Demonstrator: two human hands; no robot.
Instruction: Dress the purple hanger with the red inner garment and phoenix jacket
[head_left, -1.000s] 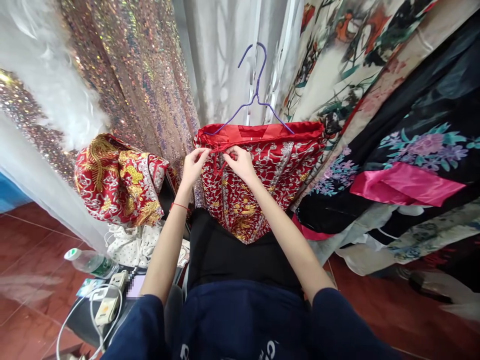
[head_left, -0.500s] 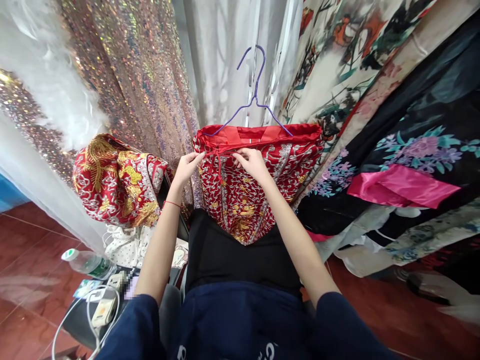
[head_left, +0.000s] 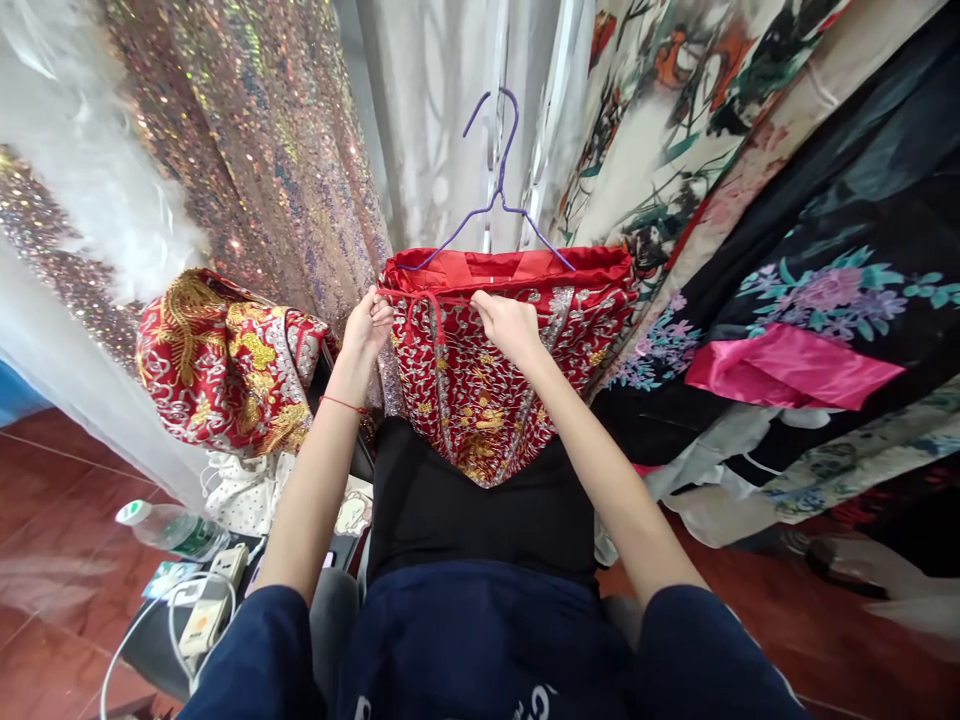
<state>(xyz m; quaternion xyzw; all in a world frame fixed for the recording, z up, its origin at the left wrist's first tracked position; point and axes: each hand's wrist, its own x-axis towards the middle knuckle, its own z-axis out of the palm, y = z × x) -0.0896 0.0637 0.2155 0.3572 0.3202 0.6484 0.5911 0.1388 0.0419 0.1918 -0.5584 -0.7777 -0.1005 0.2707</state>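
In the head view, at frame centre, I see my left hand point(head_left: 369, 322) pinching the left end of the waistband of the red embroidered skirt point(head_left: 502, 370), which hangs on a purple hanger point(head_left: 491, 195). My right hand point(head_left: 508, 322) grips the red drawstring point(head_left: 431, 298) mid-waistband. At lower left, a water bottle point(head_left: 169, 528) lies on the floor.

Both hands work at the top edge of a red embroidered skirt point(head_left: 495, 370) hung on a purple hanger point(head_left: 491, 190) at 12 o'clock: the left hand point(head_left: 367, 325) pinches its left corner, the right hand point(head_left: 510, 325) grips the waistband near a red cord point(head_left: 437, 325); a folded red garment point(head_left: 225, 360) lies at 9 o'clock
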